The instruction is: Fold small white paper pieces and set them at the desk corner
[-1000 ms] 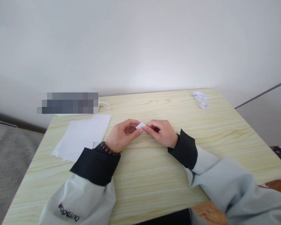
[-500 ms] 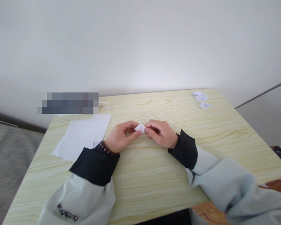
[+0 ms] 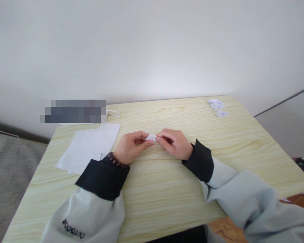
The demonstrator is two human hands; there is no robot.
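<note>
A small folded white paper [image 3: 151, 137] is held above the middle of the table, between my two hands. My left hand [image 3: 131, 145] pinches its left side, thumb in front and fingers behind. At the paper's right corner, my right hand [image 3: 174, 143] closes thumb and forefinger on the edge. Faint marks show on the paper, too small to read. A dark bead bracelet [image 3: 116, 160] circles my left wrist.
White paper sheets [image 3: 91, 143] lie overlapping on the wooden table [image 3: 167, 189] at the left. Behind them sits a blurred-out object [image 3: 74, 113] with a white loop [image 3: 114, 113]. Several small folded papers [image 3: 221, 113] rest at the far right, near the wall [image 3: 162, 50].
The small paper has tilted slightly between my fingers, and its marks show less. My hands have barely shifted; everything else lies as before.
</note>
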